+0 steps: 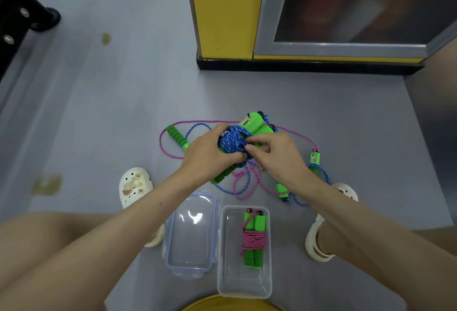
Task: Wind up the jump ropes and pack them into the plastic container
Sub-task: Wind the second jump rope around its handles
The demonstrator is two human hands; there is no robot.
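Note:
My left hand (207, 155) grips a blue jump rope (232, 141) wound round its pair of green handles, held over the floor. My right hand (274, 152) pinches the blue cord at the bundle's right side. Under and around both hands lie a loose pink rope (173, 156) and another loose blue rope (321, 174) with green handles, tangled on the grey floor. The clear plastic container (269, 249) stands near me; a wound pink rope with green handles (254, 239) lies in it. Its lid (191, 234) lies to the left.
I sit with both feet in white clogs (134, 184) either side of the ropes. A yellow cabinet with a black base (222, 14) stands ahead. A black stand with a wheel (47, 18) is at the far left. A yellow seat edge (230, 303) shows below.

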